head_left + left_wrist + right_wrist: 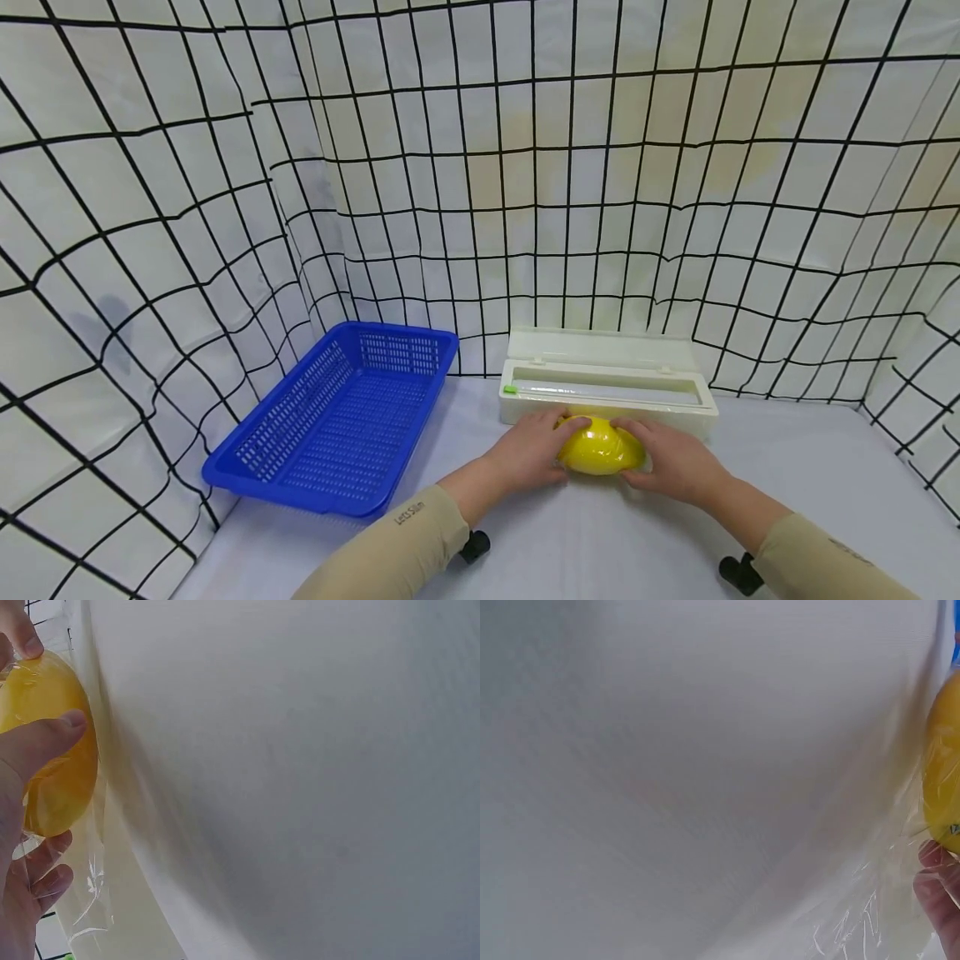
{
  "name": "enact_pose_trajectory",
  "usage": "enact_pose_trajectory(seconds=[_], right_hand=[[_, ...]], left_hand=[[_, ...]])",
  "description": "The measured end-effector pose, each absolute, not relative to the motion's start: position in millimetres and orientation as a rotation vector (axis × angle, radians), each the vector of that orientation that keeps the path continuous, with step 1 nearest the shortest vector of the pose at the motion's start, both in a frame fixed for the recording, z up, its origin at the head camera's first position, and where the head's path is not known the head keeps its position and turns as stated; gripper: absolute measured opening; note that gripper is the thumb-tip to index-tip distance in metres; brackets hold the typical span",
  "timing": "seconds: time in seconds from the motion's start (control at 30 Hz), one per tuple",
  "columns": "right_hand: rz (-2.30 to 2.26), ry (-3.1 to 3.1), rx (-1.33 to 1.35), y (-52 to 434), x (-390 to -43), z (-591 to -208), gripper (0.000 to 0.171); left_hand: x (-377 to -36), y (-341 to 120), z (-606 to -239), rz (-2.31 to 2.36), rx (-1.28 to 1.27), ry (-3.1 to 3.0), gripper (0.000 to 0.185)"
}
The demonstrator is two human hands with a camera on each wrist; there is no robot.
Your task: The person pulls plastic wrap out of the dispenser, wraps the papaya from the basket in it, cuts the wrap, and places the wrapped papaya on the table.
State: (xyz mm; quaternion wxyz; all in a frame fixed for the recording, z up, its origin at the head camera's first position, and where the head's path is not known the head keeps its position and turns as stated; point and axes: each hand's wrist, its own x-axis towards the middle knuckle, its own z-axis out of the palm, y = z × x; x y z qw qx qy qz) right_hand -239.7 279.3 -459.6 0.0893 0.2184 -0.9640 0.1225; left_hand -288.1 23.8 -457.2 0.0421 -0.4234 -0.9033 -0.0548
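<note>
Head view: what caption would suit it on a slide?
Both hands hold a film-wrapped yellow fruit before an open wrap box, beside a blue basket.

- A bright yellow fruit (pixel 600 446) under clear, glossy film is seen near the middle of the table.
- The basket (pixel 285 479) to the left is coloured a strong blue, and its walls and floor are patterned with a fine mesh of small holes.
- The dispenser box (pixel 678 417) just beyond the fruit is coloured cream white; a small green tab (pixel 510 389) is seen at its left end.
- The table (pixel 825 467) is covered in plain pale grey-white.
- The far backdrop (pixel 480 167) is patterned with a black grid on off-white cloth, tinged faintly yellow in places.
- The sleeves (pixel 390 550) are coloured beige, with small dark lettering on the left one.
</note>
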Motion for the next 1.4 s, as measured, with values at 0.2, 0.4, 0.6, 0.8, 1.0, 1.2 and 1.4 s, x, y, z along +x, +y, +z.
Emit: enact_pose_trajectory(seconds=[0.2, 0.4, 0.6, 0.8, 1.0, 1.2, 1.4], right_hand=[[0.475, -2.864, 0.675, 282, -237, -449, 0.069], [0.557, -2.840, 0.698, 284, -233, -439, 0.065], [0.573, -2.880, 0.676, 286, -232, -435, 0.065], [0.637, -2.916, 0.676, 288, -234, -429, 0.063], [0.693, -2.918, 0.685, 291, -234, -423, 0.062], [0.736, -2.950, 0.630, 293, -233, -415, 0.073], [0.702, -2.882, 0.531, 292, -226, -404, 0.082]], left_hand=[[-283, 23, -454, -0.193, -1.274, -2.728, 0.083], [-279, 24, -453, -0.169, -1.249, -2.675, 0.086], [-278, 25, -450, -0.180, -1.223, -2.697, 0.090], [-279, 27, -450, -0.251, -1.203, -2.673, 0.090], [-282, 27, -445, -0.376, -1.219, -2.677, 0.087], [-287, 25, -444, -0.476, -1.213, -2.722, 0.087], [-289, 22, -443, -0.505, -1.220, -2.710, 0.088]])
